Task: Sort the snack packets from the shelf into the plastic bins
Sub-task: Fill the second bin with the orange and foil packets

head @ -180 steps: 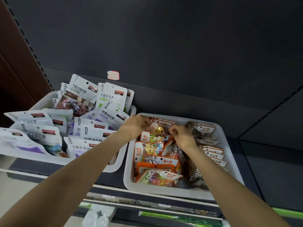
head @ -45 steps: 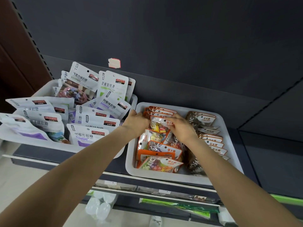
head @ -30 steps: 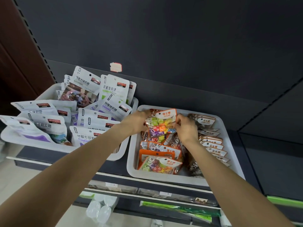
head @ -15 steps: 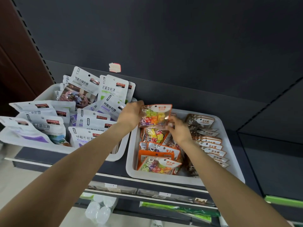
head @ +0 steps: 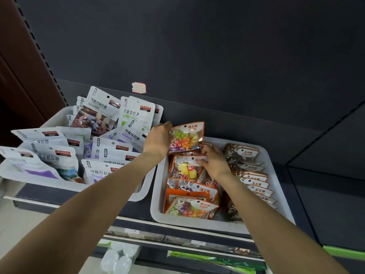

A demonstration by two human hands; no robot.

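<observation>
Snack packet (head: 186, 138), orange-edged with coloured candy cubes showing through a clear window: it is being held up over the far end of the right-hand bin (head: 280, 196), tilted, clear of the packets below. The left hand (head: 159, 140) is gripping it by its left edge, fingers curled round the side. The right hand (head: 214, 160) is reaching down into the same bin, fingertips pressing on the top flap of a second orange candy packet (head: 187, 168) lying just beneath the raised one; whether it is pinching that flap or only pushing it flat, I cannot tell.

Right-hand bin is holding two rows: orange candy packets (head: 190, 196) overlapping in the left row, brown stone-candy packets (head: 252, 175) shingled in the right row. The left-hand bin (head: 65, 187) beside it is packed with white pouches (head: 110, 153) standing upright.

Step in hand, as I judge it: tidying the orange row. One packet is lifted out of the way while the other hand is making or steadying a slot at the back of that row.

Next move is probably calling for the raised packet to come down into the orange row, behind or on top of the one under the right hand, label facing up like its neighbours. The right hand needs to be keeping the row from sliding toward the brown packets, which are touching it along the middle of the bin.
</observation>
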